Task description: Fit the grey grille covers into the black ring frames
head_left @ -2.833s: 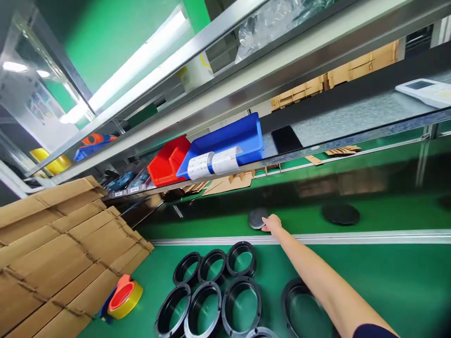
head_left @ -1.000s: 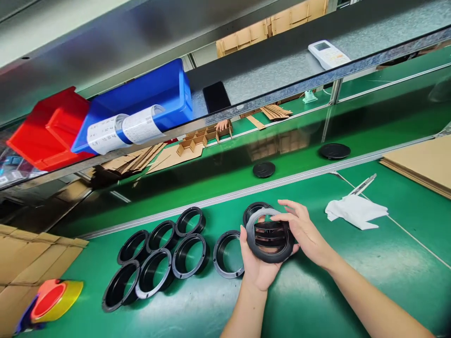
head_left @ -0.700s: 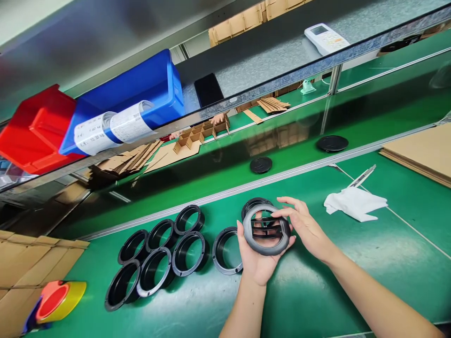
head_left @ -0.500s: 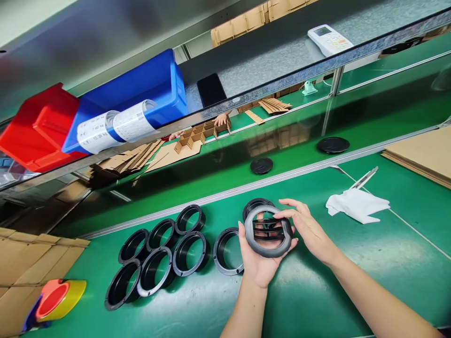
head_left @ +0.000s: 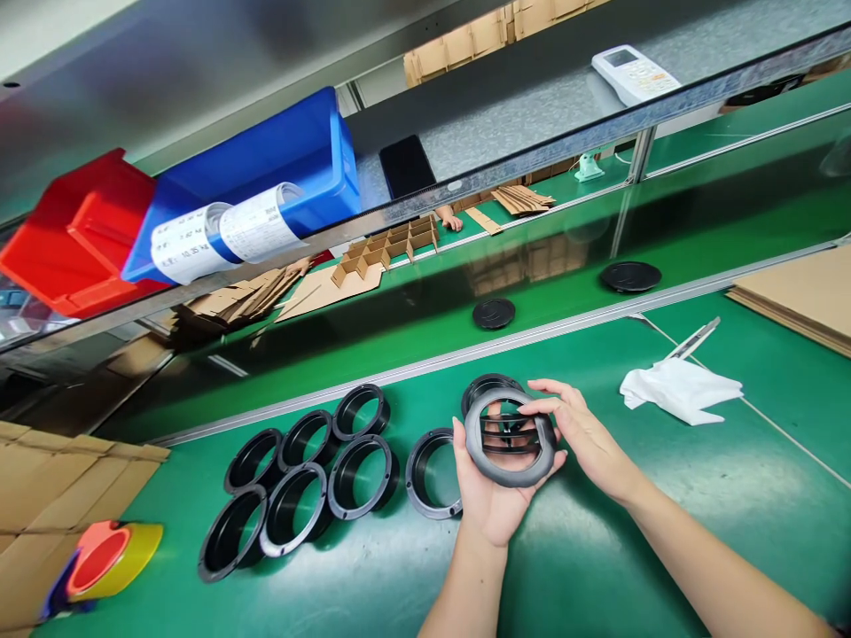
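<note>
Round black plastic vent grille point(head_left: 510, 440), matte, slatted centre: cupped from below in left hand point(head_left: 488, 496), right hand point(head_left: 585, 437) gripping its rim at 3 o'clock, above smooth green mat point(head_left: 598, 549). Glossy black plastic rings point(head_left: 312, 478) clustered at 9 o'clock. Crumpled white cloth point(head_left: 679, 391) at 2 o'clock.

- My single view: head-worn, looking forward and down, tilted.
- Close above the green table point(head_left: 598, 567); my hands nearest.
- Beyond the table: shelf point(head_left: 532, 151), farther off.
</note>
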A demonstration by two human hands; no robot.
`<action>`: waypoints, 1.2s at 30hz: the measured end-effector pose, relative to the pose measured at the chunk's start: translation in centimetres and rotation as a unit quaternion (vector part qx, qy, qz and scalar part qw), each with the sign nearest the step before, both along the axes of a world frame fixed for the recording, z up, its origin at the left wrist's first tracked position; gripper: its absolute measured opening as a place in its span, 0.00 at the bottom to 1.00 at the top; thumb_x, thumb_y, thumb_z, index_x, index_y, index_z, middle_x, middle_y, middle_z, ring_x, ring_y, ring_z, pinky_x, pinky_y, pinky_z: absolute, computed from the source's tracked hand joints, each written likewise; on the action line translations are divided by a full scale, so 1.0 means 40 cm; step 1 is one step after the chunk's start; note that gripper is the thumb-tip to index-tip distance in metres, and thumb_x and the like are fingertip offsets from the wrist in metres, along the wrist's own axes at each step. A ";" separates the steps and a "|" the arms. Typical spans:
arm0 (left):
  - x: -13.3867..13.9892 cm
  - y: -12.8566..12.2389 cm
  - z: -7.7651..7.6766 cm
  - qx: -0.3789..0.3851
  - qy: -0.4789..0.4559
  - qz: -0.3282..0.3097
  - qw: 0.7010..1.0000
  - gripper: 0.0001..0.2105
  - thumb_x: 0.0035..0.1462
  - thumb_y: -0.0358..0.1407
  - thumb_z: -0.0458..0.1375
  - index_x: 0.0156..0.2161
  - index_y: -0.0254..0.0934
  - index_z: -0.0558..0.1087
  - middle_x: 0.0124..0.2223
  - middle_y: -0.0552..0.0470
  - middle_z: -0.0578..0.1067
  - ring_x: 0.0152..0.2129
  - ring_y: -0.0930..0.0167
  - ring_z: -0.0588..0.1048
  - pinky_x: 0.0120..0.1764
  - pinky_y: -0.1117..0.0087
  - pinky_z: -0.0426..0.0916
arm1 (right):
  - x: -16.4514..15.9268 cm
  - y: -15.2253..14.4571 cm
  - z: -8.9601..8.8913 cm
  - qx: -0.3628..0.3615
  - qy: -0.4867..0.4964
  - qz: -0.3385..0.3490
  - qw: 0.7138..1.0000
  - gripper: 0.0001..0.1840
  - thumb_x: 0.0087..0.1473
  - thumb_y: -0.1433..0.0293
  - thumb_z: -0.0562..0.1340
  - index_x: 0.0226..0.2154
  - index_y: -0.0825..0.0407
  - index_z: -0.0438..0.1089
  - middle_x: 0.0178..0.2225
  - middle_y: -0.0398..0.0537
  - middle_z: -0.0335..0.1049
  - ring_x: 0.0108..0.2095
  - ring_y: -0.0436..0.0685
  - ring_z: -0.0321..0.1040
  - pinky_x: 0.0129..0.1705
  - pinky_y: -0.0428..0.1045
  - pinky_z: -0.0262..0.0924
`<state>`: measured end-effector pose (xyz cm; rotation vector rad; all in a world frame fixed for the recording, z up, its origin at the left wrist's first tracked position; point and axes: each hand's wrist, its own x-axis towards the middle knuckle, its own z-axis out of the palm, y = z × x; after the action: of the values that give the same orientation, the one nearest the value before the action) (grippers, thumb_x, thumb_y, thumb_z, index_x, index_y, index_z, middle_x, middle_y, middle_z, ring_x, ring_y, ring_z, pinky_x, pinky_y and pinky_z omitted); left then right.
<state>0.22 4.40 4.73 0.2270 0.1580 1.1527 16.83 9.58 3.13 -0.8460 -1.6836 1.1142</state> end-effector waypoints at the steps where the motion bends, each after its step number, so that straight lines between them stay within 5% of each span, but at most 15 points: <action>1: 0.000 0.000 0.000 -0.001 -0.004 -0.001 1.000 0.29 0.59 0.64 0.51 0.50 0.47 0.77 0.61 0.47 0.71 0.61 0.53 0.65 0.65 0.47 0.48 | 0.001 0.000 -0.001 -0.001 0.000 0.001 1.000 0.28 0.70 0.50 0.45 0.47 0.44 0.76 0.60 0.51 0.57 0.63 0.67 0.50 0.64 0.66 0.52; 7: 0.003 -0.002 0.009 -0.038 0.002 0.018 0.999 0.32 0.59 0.65 0.49 0.53 0.44 0.75 0.61 0.44 0.69 0.60 0.52 0.64 0.63 0.46 0.54 | 0.000 0.000 -0.011 0.037 -0.036 0.001 0.999 0.28 0.71 0.53 0.42 0.53 0.40 0.73 0.63 0.49 0.54 0.63 0.66 0.49 0.64 0.67 0.51; 13: 0.012 -0.006 0.012 -0.086 -0.006 0.097 0.991 0.31 0.65 0.59 0.44 0.57 0.39 0.72 0.59 0.47 0.72 0.57 0.63 0.69 0.60 0.63 0.62 | 0.008 0.002 -0.018 0.307 -0.192 0.043 0.931 0.25 0.69 0.52 0.53 0.65 0.36 0.60 0.68 0.46 0.46 0.66 0.72 0.39 0.64 0.71 0.46; 20: 0.073 -0.020 -0.024 -0.057 0.049 0.033 0.997 0.33 0.64 0.57 0.49 0.59 0.29 0.70 0.52 0.40 0.76 0.56 0.58 0.68 0.57 0.61 0.64 | 0.024 -0.031 0.008 0.223 -0.275 0.091 0.931 0.59 0.49 0.45 0.70 0.71 0.45 0.41 0.71 0.58 0.30 0.67 0.82 0.34 0.62 0.77 0.46; 24: 0.080 -0.033 -0.036 -0.040 0.107 0.037 0.993 0.34 0.63 0.60 0.47 0.61 0.35 0.65 0.50 0.42 0.75 0.49 0.61 0.72 0.47 0.65 0.69 | 0.032 -0.003 0.033 0.188 -0.291 0.124 0.930 0.54 0.52 0.51 0.68 0.71 0.47 0.41 0.69 0.58 0.37 0.67 0.77 0.40 0.64 0.70 0.51; 26: 0.078 -0.052 -0.050 -0.056 0.234 0.127 0.962 0.31 0.62 0.61 0.49 0.59 0.41 0.65 0.46 0.47 0.74 0.42 0.66 0.72 0.40 0.69 0.68 | 0.034 0.040 0.046 0.188 -0.261 0.078 0.943 0.46 0.57 0.52 0.62 0.70 0.47 0.43 0.68 0.58 0.42 0.66 0.74 0.43 0.64 0.68 0.52; 28: 0.086 -0.077 -0.068 -0.032 0.366 0.238 0.899 0.24 0.63 0.58 0.51 0.52 0.41 0.69 0.39 0.50 0.73 0.34 0.70 0.71 0.35 0.72 0.65 | 0.023 0.088 0.054 0.198 -0.257 0.001 0.946 0.42 0.60 0.53 0.58 0.70 0.45 0.43 0.66 0.58 0.46 0.65 0.73 0.47 0.63 0.69 0.52; 32: 0.131 -0.102 -0.092 0.189 0.444 0.425 0.766 0.21 0.68 0.50 0.47 0.38 0.39 0.76 0.24 0.53 0.69 0.21 0.74 0.64 0.28 0.72 0.60 | -0.061 0.136 0.050 0.241 -0.388 -0.013 0.890 0.48 0.55 0.50 0.63 0.70 0.48 0.44 0.64 0.62 0.48 0.63 0.75 0.49 0.59 0.69 0.56; 34: 0.150 -0.098 -0.092 0.254 0.456 0.462 0.718 0.17 0.68 0.46 0.50 0.36 0.39 0.77 0.20 0.53 0.68 0.18 0.75 0.63 0.25 0.73 0.58 | -0.115 0.137 0.034 0.273 -0.449 0.018 0.850 0.53 0.50 0.49 0.67 0.69 0.53 0.48 0.63 0.67 0.49 0.61 0.77 0.50 0.59 0.69 0.57; 36: 0.155 -0.091 -0.086 0.262 0.478 0.427 0.721 0.14 0.65 0.43 0.54 0.35 0.38 0.78 0.20 0.53 0.70 0.18 0.75 0.63 0.23 0.74 0.57 | -0.155 0.136 0.010 0.295 -0.488 0.016 0.821 0.55 0.48 0.46 0.69 0.68 0.58 0.52 0.61 0.72 0.50 0.59 0.79 0.52 0.58 0.70 0.56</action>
<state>6.44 0.74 1.29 1.3857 0.9365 1.8939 10.65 15.00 3.52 -1.0328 -2.6743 0.0254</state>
